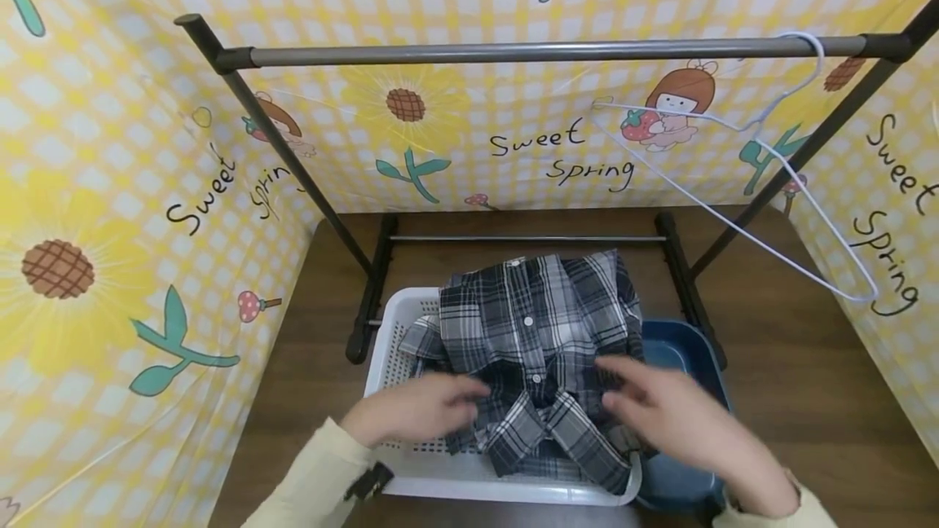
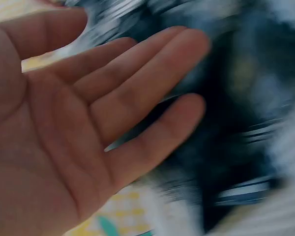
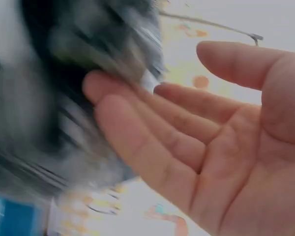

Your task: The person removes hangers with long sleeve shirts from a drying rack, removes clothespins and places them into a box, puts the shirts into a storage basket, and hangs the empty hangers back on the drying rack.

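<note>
A dark grey and white plaid shirt [image 1: 530, 312] with white buttons lies bunched in a white plastic basket [image 1: 513, 489], its collar towards me. My left hand [image 1: 421, 407] is over the basket at the shirt's left side, and in the left wrist view its fingers [image 2: 152, 93] are extended, holding nothing. On the shirt's other side is my right hand [image 1: 671, 410]; the right wrist view shows its fingers [image 3: 147, 142] extended with the palm bare. The cloth is blurred in both wrist views, so I cannot tell whether the fingertips touch it.
Behind the basket stands a dark metal clothes rack [image 1: 469, 54]. A white wire hanger [image 1: 741, 226] hangs at the right end of its rail. To the right of the basket, a blue tub [image 1: 678, 475] sits on the brown wood-look surface [image 1: 778, 398]. Yellow checked cloth [image 1: 110, 145] lines the walls.
</note>
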Motion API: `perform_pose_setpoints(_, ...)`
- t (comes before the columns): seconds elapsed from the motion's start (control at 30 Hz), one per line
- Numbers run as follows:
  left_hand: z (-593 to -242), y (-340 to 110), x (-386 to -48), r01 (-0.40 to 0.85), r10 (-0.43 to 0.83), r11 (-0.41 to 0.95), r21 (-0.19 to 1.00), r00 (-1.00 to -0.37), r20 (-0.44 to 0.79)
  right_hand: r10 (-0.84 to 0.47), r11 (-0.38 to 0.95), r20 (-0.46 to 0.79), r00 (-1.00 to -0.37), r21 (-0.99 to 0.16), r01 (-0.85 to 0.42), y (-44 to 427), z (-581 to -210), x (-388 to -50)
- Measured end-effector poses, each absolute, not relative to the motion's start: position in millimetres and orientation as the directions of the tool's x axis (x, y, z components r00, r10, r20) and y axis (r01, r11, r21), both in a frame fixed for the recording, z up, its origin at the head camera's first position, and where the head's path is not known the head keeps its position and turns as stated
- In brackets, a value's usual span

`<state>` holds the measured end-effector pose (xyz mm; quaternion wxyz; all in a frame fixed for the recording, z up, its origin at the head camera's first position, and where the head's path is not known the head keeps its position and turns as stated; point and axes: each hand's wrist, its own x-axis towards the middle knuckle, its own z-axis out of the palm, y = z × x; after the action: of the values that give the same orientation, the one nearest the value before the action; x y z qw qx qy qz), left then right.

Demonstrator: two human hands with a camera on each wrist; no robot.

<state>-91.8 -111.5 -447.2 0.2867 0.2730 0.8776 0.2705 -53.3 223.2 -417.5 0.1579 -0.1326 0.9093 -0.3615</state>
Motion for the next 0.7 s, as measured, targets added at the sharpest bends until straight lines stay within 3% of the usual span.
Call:
perform_pose_setpoints(0.2,-401.7,-91.6,-153.8,0.304,0.589,0.641,0.705,-0.784,-0.197,-0.302,0.741,-0.012,-0.953,-0.632,-0.227,227.6,-382.5,-117.2)
perform_pose_setpoints(0.37,-414.3,-77.6,-202.8,0.269,0.508,0.777,0.570,-0.802,-0.314,-0.257,0.795,-0.156,-0.954,-0.595,-0.117,222.3,-403.1,-174.9)
perform_pose_setpoints(0.5,-428.0,-89.3,-213.9,0.202,0.383,0.886,0.418,-0.826,-0.412,-0.237,0.768,-0.281,-0.930,-0.640,-0.002,226.6,-426.0,-192.1)
perform_pose_setpoints(0.6,-431.9,-103.6,-211.2,0.165,0.366,0.879,0.447,-0.835,-0.412,-0.261,0.710,-0.317,-0.912,-0.703,0.041,230.1,-434.7,-195.4)
perform_pose_setpoints(0.7,-432.8,-112.0,-206.4,0.129,0.392,0.824,0.552,-0.833,-0.390,-0.285,0.648,-0.316,-0.905,-0.759,0.061,232.4,-436.2,-194.5)
